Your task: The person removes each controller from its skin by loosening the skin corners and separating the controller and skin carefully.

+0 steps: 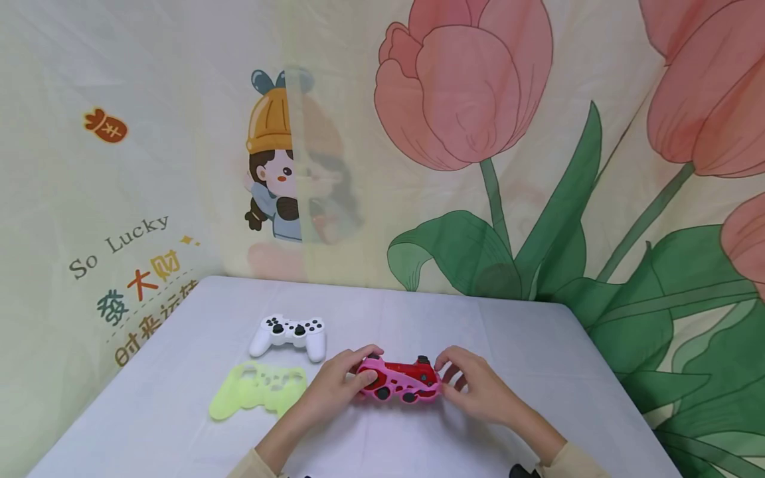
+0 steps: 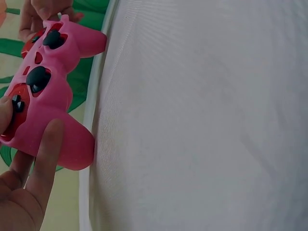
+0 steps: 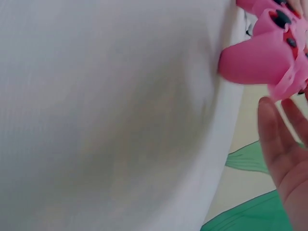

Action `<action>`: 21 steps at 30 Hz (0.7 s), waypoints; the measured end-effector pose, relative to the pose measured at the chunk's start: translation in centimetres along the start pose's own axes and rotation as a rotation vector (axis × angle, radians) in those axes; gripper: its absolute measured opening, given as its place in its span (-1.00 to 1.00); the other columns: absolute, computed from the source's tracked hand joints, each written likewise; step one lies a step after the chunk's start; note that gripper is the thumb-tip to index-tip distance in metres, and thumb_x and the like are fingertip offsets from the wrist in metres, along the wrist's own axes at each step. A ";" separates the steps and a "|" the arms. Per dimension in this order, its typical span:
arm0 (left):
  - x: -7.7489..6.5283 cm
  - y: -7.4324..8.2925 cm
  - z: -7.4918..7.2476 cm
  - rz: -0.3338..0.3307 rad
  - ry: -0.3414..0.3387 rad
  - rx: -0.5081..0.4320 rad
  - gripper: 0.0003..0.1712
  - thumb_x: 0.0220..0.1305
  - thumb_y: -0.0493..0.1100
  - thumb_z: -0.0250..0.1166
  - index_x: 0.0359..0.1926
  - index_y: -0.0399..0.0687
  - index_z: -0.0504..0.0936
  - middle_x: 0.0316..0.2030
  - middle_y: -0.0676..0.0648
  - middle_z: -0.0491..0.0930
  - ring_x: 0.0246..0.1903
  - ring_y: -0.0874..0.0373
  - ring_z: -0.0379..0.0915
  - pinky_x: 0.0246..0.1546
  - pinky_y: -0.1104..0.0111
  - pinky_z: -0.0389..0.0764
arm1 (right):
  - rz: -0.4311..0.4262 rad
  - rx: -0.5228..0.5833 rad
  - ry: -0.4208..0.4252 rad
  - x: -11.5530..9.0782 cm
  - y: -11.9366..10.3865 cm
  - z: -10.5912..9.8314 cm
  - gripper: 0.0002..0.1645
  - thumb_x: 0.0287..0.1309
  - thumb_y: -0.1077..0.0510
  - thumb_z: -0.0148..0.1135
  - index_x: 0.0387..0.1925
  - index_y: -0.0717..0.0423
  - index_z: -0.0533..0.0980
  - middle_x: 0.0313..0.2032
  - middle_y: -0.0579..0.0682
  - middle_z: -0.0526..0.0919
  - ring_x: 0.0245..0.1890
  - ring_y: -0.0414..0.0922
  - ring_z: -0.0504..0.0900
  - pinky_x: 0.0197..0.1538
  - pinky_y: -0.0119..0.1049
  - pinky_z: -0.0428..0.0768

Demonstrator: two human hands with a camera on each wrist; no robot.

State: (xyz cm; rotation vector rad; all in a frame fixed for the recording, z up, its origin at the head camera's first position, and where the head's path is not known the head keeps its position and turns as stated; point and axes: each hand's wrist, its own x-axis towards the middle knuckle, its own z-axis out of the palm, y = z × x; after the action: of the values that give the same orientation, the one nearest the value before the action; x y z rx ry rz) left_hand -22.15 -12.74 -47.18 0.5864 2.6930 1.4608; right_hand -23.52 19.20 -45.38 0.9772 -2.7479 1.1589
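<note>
A red game controller sits inside a pink silicone cover, held over the table in front of me. Red still shows through a wide gap at its right half. My left hand grips the left end, thumb on the front by the direction pad and fingers behind, as the left wrist view shows on the cover. At the other end my right hand pinches the cover's edge between thumb and bent fingers. In the right wrist view, its fingertips are right at the cover's corner.
On the white-clothed table, a white game controller lies at the back left. Nearer, a yellow-green silicone cover lies flat, partly behind my left forearm. A printed curtain hangs behind the table's far edge.
</note>
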 end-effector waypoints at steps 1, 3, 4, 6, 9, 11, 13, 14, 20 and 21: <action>0.0 0.0 0.0 -0.003 -0.001 0.000 -0.59 0.52 0.06 0.32 0.31 0.52 0.58 -0.14 0.14 0.62 -0.02 0.16 0.57 -0.06 0.31 0.62 | 0.014 0.000 0.003 0.0 -0.3 0.1 -0.62 0.25 0.32 0.37 0.04 -0.05 0.52 -0.04 -0.13 0.62 -0.17 -0.24 0.68 -0.18 -0.30 0.75; -0.1 0.0 0.0 -0.004 -0.002 -0.004 -0.60 0.53 0.06 0.31 0.31 0.51 0.58 -0.14 0.13 0.62 -0.02 0.15 0.58 -0.06 0.31 0.63 | 0.047 0.001 0.005 -0.1 -0.9 0.2 -0.53 0.26 0.30 0.37 0.16 -0.02 0.50 0.04 -0.10 0.63 -0.14 -0.22 0.68 -0.13 -0.26 0.76; -0.1 0.0 0.0 -0.007 -0.004 -0.006 -0.60 0.53 0.06 0.31 0.31 0.51 0.58 -0.14 0.12 0.62 -0.02 0.15 0.58 -0.07 0.32 0.64 | 0.066 0.003 0.005 -0.1 -1.2 0.3 -0.47 0.27 0.26 0.39 0.23 -0.03 0.47 0.08 -0.08 0.63 -0.11 -0.21 0.68 -0.10 -0.24 0.76; -0.1 0.0 0.0 -0.008 -0.005 -0.011 -0.60 0.53 0.06 0.31 0.31 0.50 0.58 -0.13 0.12 0.62 -0.02 0.15 0.58 -0.08 0.34 0.64 | 0.108 0.003 0.007 -0.1 -1.7 0.6 -0.37 0.31 0.15 0.41 0.35 -0.07 0.42 0.17 -0.07 0.61 -0.06 -0.19 0.67 -0.03 -0.21 0.76; 0.0 -0.1 0.0 0.004 -0.005 -0.013 -0.61 0.52 0.04 0.32 0.30 0.47 0.59 -0.14 0.10 0.62 -0.04 0.15 0.58 -0.11 0.36 0.66 | 0.153 0.020 0.011 0.0 -2.5 1.1 -0.27 0.35 -0.05 0.42 0.46 -0.11 0.36 0.26 -0.04 0.58 0.01 -0.15 0.65 0.02 -0.19 0.74; 0.0 -0.1 0.0 0.006 -0.008 -0.010 -0.61 0.52 0.03 0.32 0.29 0.47 0.59 -0.14 0.10 0.62 -0.04 0.15 0.58 -0.11 0.37 0.66 | 0.174 0.035 0.019 0.1 -2.9 1.6 -0.24 0.37 -0.13 0.40 0.49 -0.12 0.36 0.29 -0.03 0.57 0.06 -0.12 0.64 0.02 -0.20 0.73; 0.0 -0.1 -0.1 0.002 -0.016 -0.006 -0.61 0.52 0.03 0.33 0.29 0.49 0.59 -0.13 0.11 0.62 -0.03 0.15 0.58 -0.10 0.36 0.66 | 0.192 0.052 0.039 0.3 -3.3 2.1 -0.25 0.37 -0.15 0.39 0.48 -0.13 0.38 0.30 -0.02 0.57 0.08 -0.08 0.63 0.01 -0.19 0.72; 0.0 0.0 -0.1 -0.001 -0.019 -0.008 -0.61 0.52 0.03 0.33 0.29 0.50 0.59 -0.13 0.12 0.62 -0.03 0.15 0.58 -0.09 0.35 0.66 | 0.198 0.052 0.052 0.4 -3.4 2.3 -0.27 0.38 -0.15 0.38 0.47 -0.13 0.39 0.30 -0.01 0.57 0.10 -0.06 0.62 0.01 -0.18 0.72; 0.1 0.1 -0.2 -0.009 -0.028 -0.005 -0.60 0.53 0.06 0.31 0.30 0.52 0.57 -0.11 0.14 0.62 0.00 0.15 0.58 -0.06 0.31 0.64 | 0.229 0.084 0.106 1.1 -3.8 3.6 -0.40 0.43 -0.12 0.35 0.40 -0.11 0.49 0.23 0.01 0.64 0.19 0.00 0.59 0.17 0.09 0.69; 0.1 0.1 -0.2 -0.009 -0.028 -0.004 -0.60 0.53 0.06 0.31 0.31 0.52 0.57 -0.11 0.14 0.62 0.00 0.15 0.58 -0.06 0.32 0.65 | 0.234 0.091 0.110 1.1 -3.8 3.7 -0.42 0.43 -0.11 0.35 0.38 -0.10 0.51 0.20 0.00 0.65 0.18 0.00 0.59 0.18 0.11 0.68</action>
State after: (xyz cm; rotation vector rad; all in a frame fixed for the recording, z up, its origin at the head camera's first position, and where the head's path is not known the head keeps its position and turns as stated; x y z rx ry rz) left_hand -22.25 -12.86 -46.94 0.5894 2.6675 1.4442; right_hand -21.48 14.12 -45.35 0.5875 -2.8003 1.3347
